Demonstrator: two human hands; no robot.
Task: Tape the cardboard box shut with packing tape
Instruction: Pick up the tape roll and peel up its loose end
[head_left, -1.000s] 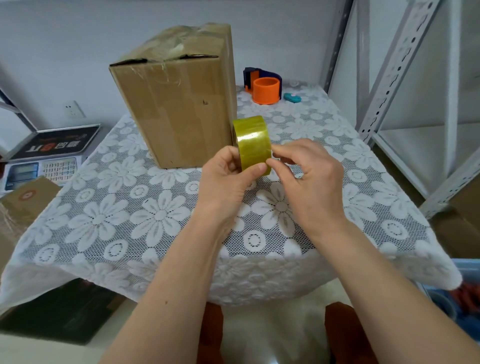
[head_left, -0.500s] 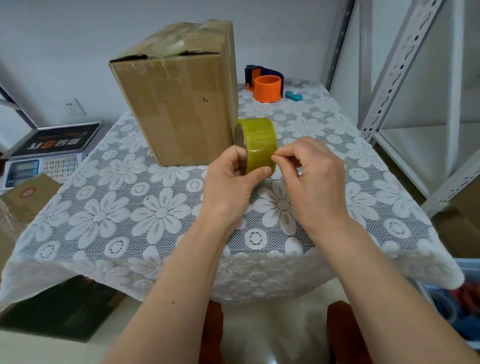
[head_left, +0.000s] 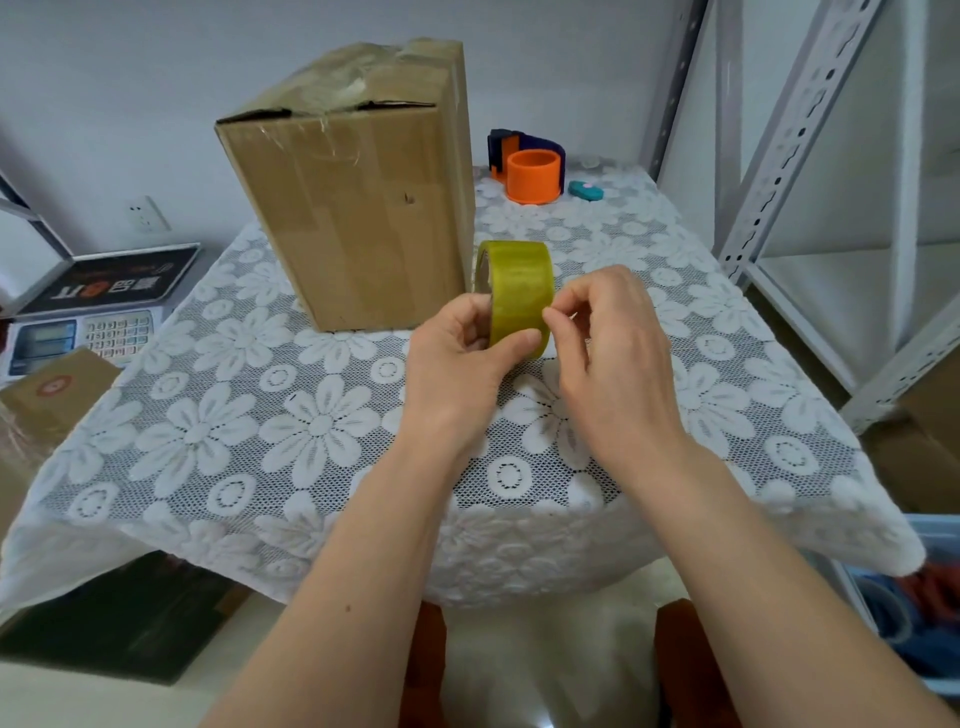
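Observation:
A tall brown cardboard box (head_left: 358, 218) stands upright on the table's far left half, its top flaps folded down with old clear tape on them. Just right of the box's near corner I hold a roll of yellowish packing tape (head_left: 517, 291) on edge. My left hand (head_left: 457, 364) grips the roll from below, thumb pressed on its outer face. My right hand (head_left: 608, 353) pinches with thumb and forefinger at the roll's right rim; whether a loose tape end is lifted I cannot tell.
A white lace tablecloth (head_left: 260, 415) covers the small table. An orange and blue tape dispenser (head_left: 530, 169) and a small teal object (head_left: 586, 190) sit at the far edge. A scale with keypad (head_left: 88, 322) is at left, metal shelving (head_left: 779, 156) at right.
The roll and both hands have shifted slightly away from me. My right fingers went from resting on the roll's face to pinching at its right rim.

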